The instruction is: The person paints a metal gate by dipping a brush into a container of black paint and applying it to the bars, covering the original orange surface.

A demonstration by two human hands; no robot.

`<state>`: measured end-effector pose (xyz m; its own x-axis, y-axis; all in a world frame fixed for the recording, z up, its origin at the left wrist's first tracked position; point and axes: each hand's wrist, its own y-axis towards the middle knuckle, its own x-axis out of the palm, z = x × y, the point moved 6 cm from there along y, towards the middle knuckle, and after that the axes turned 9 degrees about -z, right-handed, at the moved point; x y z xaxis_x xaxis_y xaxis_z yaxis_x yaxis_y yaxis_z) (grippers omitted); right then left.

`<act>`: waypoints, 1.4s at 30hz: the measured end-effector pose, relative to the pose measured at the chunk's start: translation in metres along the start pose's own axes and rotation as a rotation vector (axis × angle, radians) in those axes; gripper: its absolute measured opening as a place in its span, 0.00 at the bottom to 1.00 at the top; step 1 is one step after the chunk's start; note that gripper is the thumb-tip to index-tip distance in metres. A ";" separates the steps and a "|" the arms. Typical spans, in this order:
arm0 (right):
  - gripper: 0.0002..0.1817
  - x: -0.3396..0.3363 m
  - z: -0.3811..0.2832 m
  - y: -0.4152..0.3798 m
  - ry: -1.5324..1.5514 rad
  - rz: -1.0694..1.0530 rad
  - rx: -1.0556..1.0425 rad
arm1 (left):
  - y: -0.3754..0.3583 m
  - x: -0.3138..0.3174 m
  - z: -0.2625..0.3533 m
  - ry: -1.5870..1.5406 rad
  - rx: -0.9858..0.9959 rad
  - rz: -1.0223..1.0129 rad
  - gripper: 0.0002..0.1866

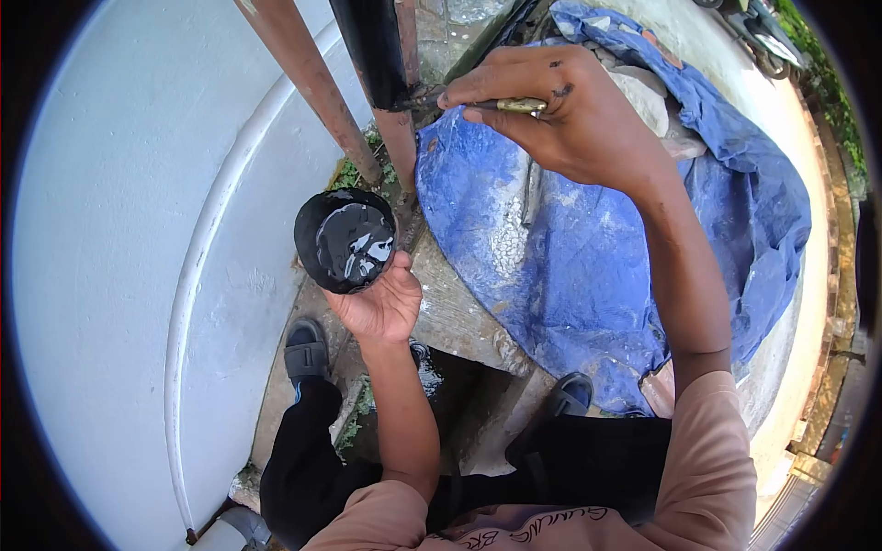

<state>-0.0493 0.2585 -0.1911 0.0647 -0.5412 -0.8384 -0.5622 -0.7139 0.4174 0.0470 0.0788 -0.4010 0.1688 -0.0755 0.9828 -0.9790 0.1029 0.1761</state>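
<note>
My left hand (381,298) holds a round black cup of glossy black paint (354,241) from below, its fingers wrapped round the base. Pinched in my right hand (588,119) is a thin paintbrush (524,106), and dark smudges mark the skin. The brush's bristles meet the lower edge of the black-painted part of a metal post (372,46). Below that edge the post is reddish brown. Another reddish-brown post (308,78) slants down on its left.
A blue tarp (588,266) lies on the right, with stones (643,101) at its top. On the left, a white pipe (197,230) runs along a pale wall (110,230). Between my sandalled feet is a dark drain opening (469,395). A motorbike (767,37) stands at the top right.
</note>
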 end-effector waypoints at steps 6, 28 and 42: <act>0.07 -0.032 0.006 -0.028 0.251 0.282 0.096 | -0.004 0.001 -0.008 0.002 -0.029 -0.036 0.36; 0.07 -0.054 -0.032 0.027 0.625 0.872 0.389 | 0.006 0.005 0.004 -0.032 0.033 -0.045 0.35; 0.09 -0.049 -0.127 0.086 -0.095 0.091 0.125 | 0.022 0.036 0.038 -0.049 0.173 0.104 0.41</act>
<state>0.0035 0.1676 -0.0694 -0.0659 -0.5526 -0.8309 -0.6604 -0.6001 0.4515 0.0272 0.0405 -0.3635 0.0639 -0.1218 0.9905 -0.9966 -0.0587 0.0571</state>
